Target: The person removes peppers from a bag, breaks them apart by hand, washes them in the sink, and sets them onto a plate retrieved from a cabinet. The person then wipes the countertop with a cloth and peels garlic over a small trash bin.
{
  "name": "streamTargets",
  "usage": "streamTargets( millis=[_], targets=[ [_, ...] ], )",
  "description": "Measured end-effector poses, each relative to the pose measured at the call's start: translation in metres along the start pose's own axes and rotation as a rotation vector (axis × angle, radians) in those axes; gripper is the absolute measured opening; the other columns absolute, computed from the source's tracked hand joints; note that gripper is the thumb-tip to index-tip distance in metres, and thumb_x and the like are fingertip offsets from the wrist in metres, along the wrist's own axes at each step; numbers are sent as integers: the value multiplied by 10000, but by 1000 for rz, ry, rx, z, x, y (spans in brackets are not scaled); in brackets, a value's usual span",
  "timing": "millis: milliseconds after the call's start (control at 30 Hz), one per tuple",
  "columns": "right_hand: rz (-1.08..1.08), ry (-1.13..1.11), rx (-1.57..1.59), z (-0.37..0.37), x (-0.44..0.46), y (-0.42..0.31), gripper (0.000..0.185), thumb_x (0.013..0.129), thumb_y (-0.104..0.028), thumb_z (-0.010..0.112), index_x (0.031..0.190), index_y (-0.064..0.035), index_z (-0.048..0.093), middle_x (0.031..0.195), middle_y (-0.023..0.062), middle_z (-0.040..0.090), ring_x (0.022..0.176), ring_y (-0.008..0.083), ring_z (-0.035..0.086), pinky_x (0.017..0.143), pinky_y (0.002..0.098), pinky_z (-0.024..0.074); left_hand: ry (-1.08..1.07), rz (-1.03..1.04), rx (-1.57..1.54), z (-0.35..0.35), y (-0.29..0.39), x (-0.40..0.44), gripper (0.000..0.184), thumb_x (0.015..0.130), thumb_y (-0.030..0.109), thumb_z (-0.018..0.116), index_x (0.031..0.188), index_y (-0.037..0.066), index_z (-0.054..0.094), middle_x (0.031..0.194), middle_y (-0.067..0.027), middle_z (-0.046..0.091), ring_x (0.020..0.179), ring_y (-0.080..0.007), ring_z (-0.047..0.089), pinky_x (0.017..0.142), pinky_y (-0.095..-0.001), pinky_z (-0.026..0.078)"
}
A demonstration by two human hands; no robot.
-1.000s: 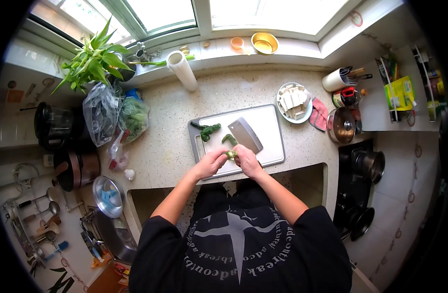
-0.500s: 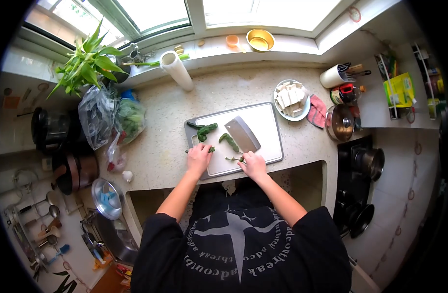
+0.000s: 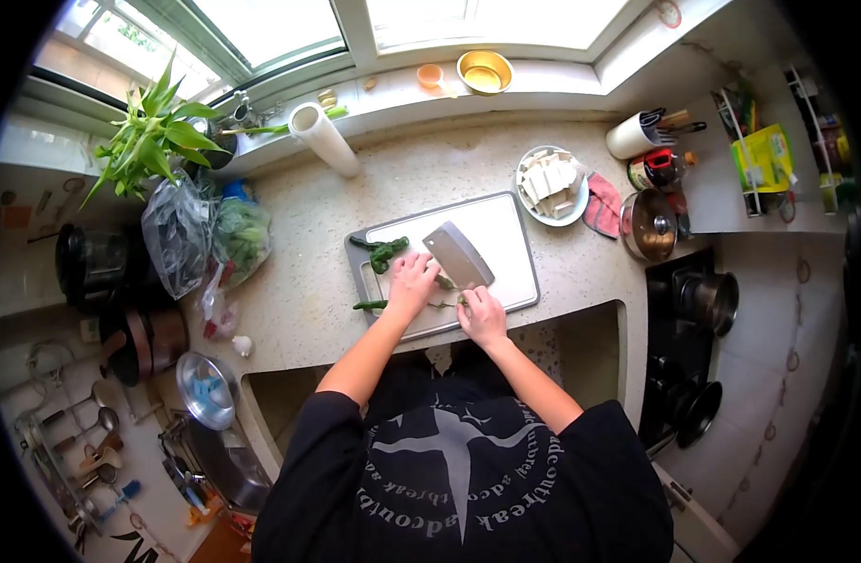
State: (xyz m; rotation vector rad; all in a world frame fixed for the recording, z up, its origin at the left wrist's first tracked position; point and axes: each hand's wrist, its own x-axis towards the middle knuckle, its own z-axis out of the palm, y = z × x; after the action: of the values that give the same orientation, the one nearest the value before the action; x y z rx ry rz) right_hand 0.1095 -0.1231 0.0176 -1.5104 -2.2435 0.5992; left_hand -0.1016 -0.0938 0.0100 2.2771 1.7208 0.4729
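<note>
The left hand meets a pepper by the cleaver, right hand alongside, both grips unclear.

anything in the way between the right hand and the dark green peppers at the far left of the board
Yes: the left hand, over the cutting board, stands between the right hand and the dark green peppers. The cleaver lies just beyond that path.
</note>
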Motion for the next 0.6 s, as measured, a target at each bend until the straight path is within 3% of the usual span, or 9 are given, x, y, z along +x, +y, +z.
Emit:
streamTargets(
  millis=[67,167,267,400,433,533,600],
  targets=[
    [-15,42,45,-5,6,0,335,784,-163,756,1086,-95,626,1026,99,597,797,341,639,679,426,535,53,62,19,-2,-2,1,345,704,208,818,1001,153,651,1168,-21,655,1159,-239,587,1001,-452,403],
    [3,40,84,-20,20,-11,394,787,-194,775,1131,-79,621,1035,80,589,850,313,634,716,408,534,-101,14,-166,-1,-10,-7,309,757,199,816,1017,139,661,1039,-42,697,1041,-266,659,932,-432,470],
    [-200,-36,37,-32,39,-12,397,784,-230,792,1110,-84,617,1036,69,583,885,280,616,738,398,521,-122,-145,-570,-27,-3,-4,256,851,184,787,1054,84,667,927,-58,709,872,-209,696,801,-376,535],
    [-362,-41,-4,-46,57,-18,335,778,-215,789,1043,-106,615,992,80,570,838,284,596,706,401,490,-445,-500,-1064,-50,-16,-2,167,976,163,687,1096,48,671,939,-9,696,749,-66,629,662,-251,517],
    [-412,-39,-5,-52,62,-23,320,782,-222,785,1024,-107,611,982,74,573,841,279,596,708,399,491,-464,-510,-1127,-52,-19,-4,188,973,181,690,1104,48,673,938,-15,700,756,-72,636,655,-256,520],
    [-522,-101,-17,-68,73,-36,277,795,-240,770,966,-109,597,931,64,586,840,271,605,710,400,492,-556,-457,-1189,-66,-26,-5,278,971,278,692,1139,57,675,941,-65,718,765,-118,667,649,-301,533],
    [-546,-246,-29,-70,77,-41,250,806,-244,754,930,-108,585,871,64,601,823,274,622,709,408,493,-498,-162,-893,-82,-18,-4,275,984,291,680,1164,83,668,884,-56,694,757,-110,649,679,-288,527]
  ],
)
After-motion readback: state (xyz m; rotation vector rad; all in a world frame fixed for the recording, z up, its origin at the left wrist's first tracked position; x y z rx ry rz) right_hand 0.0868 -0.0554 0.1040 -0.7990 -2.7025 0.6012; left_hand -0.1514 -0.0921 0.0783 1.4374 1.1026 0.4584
